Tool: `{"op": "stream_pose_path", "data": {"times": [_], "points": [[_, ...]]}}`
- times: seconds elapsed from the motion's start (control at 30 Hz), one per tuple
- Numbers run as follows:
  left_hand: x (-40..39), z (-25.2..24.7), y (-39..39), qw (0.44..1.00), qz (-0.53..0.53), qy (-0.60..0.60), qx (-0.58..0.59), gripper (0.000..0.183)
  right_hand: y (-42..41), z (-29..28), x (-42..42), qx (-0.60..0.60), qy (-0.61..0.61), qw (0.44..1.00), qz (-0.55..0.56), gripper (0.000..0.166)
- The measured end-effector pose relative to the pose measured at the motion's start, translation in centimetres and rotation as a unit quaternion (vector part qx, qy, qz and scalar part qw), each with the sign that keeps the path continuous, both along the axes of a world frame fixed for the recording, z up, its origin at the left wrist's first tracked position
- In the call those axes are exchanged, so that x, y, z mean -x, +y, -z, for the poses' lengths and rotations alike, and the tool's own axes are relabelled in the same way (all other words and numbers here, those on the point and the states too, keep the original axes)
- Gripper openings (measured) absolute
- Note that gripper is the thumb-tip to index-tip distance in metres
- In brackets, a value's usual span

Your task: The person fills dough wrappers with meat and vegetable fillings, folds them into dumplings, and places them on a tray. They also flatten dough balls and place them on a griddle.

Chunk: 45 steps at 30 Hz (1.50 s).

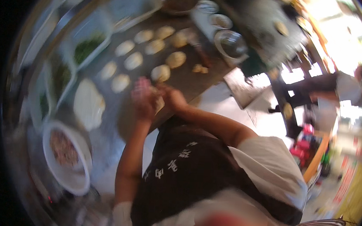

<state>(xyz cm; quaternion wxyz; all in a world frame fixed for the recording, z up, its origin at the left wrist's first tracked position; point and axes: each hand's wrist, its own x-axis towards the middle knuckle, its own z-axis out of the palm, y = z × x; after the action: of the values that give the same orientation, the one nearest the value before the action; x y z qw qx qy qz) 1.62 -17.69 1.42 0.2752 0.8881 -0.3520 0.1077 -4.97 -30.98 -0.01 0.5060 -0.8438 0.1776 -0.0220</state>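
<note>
My left hand (145, 97) and my right hand (175, 99) meet over the near edge of the worktop, both blurred by motion. A pale piece of dough (160, 105) shows between them, partly hidden by the fingers. Just beyond my fingertips lies a round dough piece (160, 73), with another round piece (176, 60) behind it. Several more flattened dough rounds (133, 60) are spread over the worktop (198, 86). To the left is a large, flat, pale sheet of dough (89, 104).
A white tub (86, 157) of minced filling (63, 147) stands at left. Trays with chopped greens (88, 48) line the far side. A clear bowl (231, 44), small dough bits (200, 68) and a brush-like tool (203, 53) lie right. A griddle (267, 28) and a person (350, 86) are beyond.
</note>
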Motion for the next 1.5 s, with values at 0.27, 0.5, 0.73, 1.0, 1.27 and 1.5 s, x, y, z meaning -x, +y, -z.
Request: {"op": "stream_pose_path", "data": {"times": [0.27,0.5,0.73,1.0,1.27,1.5], "points": [[5.0,1.6,1.8,0.992,0.082,0.094,-0.020,0.057,-1.3,-2.4,-2.2,0.107,-0.157,0.972,-0.137,0.045],[1.3,2.1,3.4,0.994,-0.037,0.069,-0.076,0.059,0.6,1.5,-3.2,0.275,-0.095,0.914,-0.283,0.060],[0.4,3.1,2.2,0.986,-0.027,0.127,-0.108,0.062,-1.7,-2.4,-2.1,0.088,-0.143,0.981,-0.092,0.035],[1.5,0.6,-0.3,0.995,0.064,0.063,-0.031,0.058,-1.5,-0.8,0.8,0.178,-0.060,0.982,0.031,0.021],[0.6,1.9,4.8,0.997,0.067,0.011,-0.022,0.057,2.9,-1.9,-2.7,0.206,0.157,0.966,0.022,0.022],[-3.1,3.6,7.5,0.718,-0.094,0.480,0.496,0.047,2.6,-3.6,-4.6,-0.113,0.141,0.972,-0.148,0.012]]}}
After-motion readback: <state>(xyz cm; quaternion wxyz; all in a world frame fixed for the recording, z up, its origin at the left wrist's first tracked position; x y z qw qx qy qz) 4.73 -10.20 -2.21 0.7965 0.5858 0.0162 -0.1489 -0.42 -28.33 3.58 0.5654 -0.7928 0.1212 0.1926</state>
